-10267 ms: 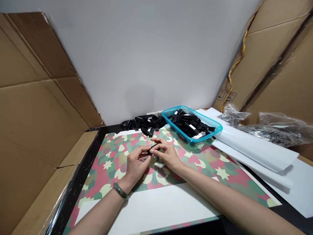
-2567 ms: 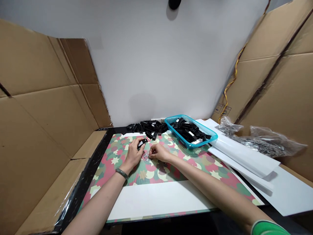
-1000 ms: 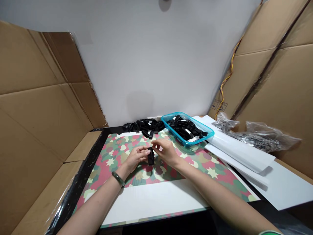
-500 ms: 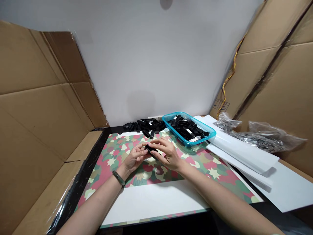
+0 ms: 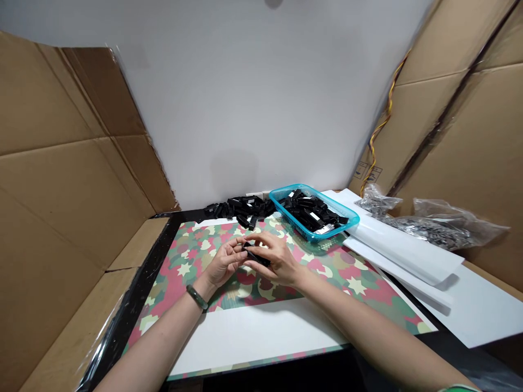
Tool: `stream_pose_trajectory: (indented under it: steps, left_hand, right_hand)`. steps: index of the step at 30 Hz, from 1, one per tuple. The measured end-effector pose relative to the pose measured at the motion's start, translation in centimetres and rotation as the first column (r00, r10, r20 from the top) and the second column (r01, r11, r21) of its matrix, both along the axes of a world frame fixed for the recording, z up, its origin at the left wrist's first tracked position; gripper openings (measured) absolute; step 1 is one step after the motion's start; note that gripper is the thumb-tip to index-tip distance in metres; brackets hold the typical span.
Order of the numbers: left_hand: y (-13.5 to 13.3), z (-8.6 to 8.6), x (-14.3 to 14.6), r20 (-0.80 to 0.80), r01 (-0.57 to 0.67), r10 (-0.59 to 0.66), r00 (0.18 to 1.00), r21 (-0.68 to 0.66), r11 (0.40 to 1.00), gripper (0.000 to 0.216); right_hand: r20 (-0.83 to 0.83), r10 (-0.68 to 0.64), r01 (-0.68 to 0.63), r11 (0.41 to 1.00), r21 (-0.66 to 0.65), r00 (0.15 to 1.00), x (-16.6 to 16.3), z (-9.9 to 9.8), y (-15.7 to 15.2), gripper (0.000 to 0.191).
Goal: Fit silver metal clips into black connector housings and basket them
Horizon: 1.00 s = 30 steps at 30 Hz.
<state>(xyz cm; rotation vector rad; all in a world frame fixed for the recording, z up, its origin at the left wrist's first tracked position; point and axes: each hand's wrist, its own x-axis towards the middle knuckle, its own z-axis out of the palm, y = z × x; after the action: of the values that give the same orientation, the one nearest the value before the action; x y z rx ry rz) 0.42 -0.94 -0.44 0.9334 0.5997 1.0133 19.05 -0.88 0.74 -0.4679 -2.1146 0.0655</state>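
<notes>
My left hand (image 5: 223,263) and my right hand (image 5: 273,258) meet over the camouflage-patterned mat (image 5: 183,256), both pinched round one small black plastic part (image 5: 254,252) held between their fingertips. A green bangle (image 5: 196,296) sits on my left wrist. Behind the hands lies a loose pile of the same black parts (image 5: 241,207) against the wall. A turquoise basket (image 5: 347,215) to the right holds several more.
White sheets (image 5: 412,256) lie to the right under clear bags of small metal pieces (image 5: 437,226). A white board (image 5: 261,337) lies at the mat's near edge. Cardboard panels (image 5: 69,179) wall in the left and right sides. Yellow-red wires (image 5: 382,122) hang at the right.
The black part stood upright between my fingers a second ago; now it lies nearly flat, with both hands closer together around it. The camera has shifted slightly.
</notes>
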Motion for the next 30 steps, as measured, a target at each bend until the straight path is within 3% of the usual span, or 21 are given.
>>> stream_pose_trajectory:
  steps: [9,18,25,30]
  left_hand:
    - [0.1,-0.3,0.0,0.098,-0.041,0.049,0.994,-0.076,0.996,0.042]
    - [-0.2,0.0,0.3,0.103,-0.013,0.019,0.994,-0.061,0.998,0.042]
    - [-0.4,0.6,0.1,0.047,-0.053,0.053,0.998,0.009,0.999,0.038]
    - [-0.6,1.0,0.0,-0.027,-0.113,0.117,0.993,0.108,0.988,0.034]
  right_hand:
    - [-0.117,-0.051,0.06,0.996,0.071,0.992,-0.2,-0.4,-0.1,0.025]
    - [-0.083,-0.043,0.048,0.998,0.051,0.996,-0.2,0.0,-0.4,0.035]
    - [-0.079,-0.001,0.007,0.998,0.065,0.997,-0.3,0.0,-0.4,0.026]
    - [-0.215,-0.008,0.01,1.0,0.01,0.976,-0.5,-0.1,-0.9,0.029]
